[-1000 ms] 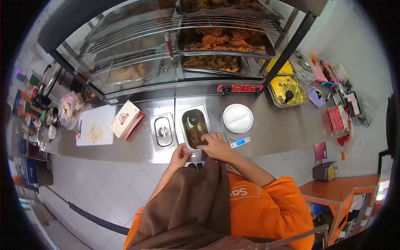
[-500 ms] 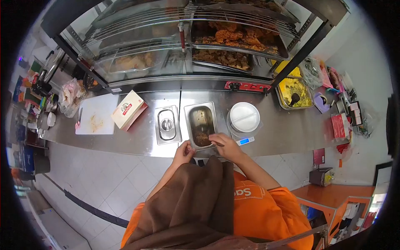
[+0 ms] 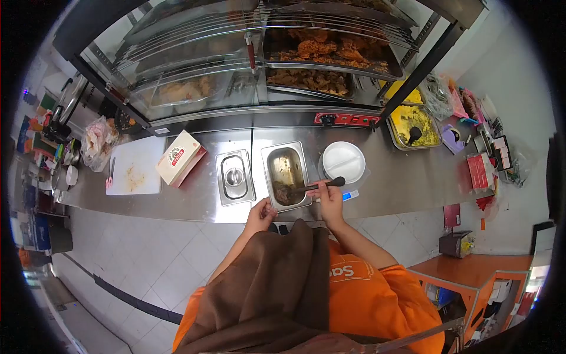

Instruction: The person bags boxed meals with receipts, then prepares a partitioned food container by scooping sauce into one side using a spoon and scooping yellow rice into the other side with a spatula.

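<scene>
My right hand is closed around the handle of a dark spoon. The spoon's head is down in the near end of a deep steel food pan, among brown, minced-looking contents. At the pan's near left corner, my left hand pinches the rim. Right of the pan, a round white bowl with a divider sits on a kitchen scale, whose blue display shows beside my right hand. A steel lid with a round knob lies just left of the pan.
Behind the counter stands a heated display cabinet with trays of fried chicken. Leftward are a printed carton and a white cutting board with scissors. A tray of yellow food stands at the right.
My right hand has shifted right and turned, so the spoon's handle now points right, toward the scale. My left hand stays at the pan's corner. The view has shifted slightly.
</scene>
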`<act>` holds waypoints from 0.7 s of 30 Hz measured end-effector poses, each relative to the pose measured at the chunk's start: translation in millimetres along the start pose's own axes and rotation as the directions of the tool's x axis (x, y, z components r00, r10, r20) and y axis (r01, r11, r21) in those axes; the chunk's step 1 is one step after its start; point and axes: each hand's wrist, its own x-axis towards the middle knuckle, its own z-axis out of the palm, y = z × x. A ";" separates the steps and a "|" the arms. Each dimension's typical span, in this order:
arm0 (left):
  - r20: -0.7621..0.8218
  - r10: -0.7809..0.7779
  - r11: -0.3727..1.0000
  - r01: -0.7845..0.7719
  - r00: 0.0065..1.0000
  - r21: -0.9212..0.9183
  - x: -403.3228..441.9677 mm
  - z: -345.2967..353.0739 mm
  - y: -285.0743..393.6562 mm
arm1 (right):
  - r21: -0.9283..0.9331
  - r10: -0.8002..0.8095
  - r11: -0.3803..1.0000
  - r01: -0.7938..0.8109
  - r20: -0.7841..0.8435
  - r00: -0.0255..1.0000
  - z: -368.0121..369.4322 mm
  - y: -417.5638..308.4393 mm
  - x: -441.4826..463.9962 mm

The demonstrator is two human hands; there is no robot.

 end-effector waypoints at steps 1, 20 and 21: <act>-0.001 -0.008 1.000 0.008 1.000 -0.009 -0.4 -0.6 0.4 | -0.115 -0.091 0.989 0.096 0.050 0.995 -1.5 -1.5 -3.8; -0.013 0.003 1.000 -0.003 1.000 0.001 -8.1 8.2 8.6 | -0.329 -0.354 0.799 0.503 0.419 0.836 7.0 -23.1 -31.8; -0.001 -0.011 1.000 0.011 1.000 0.004 -7.3 8.6 8.8 | -0.294 -0.300 0.873 0.389 0.304 0.904 7.5 -18.5 -31.1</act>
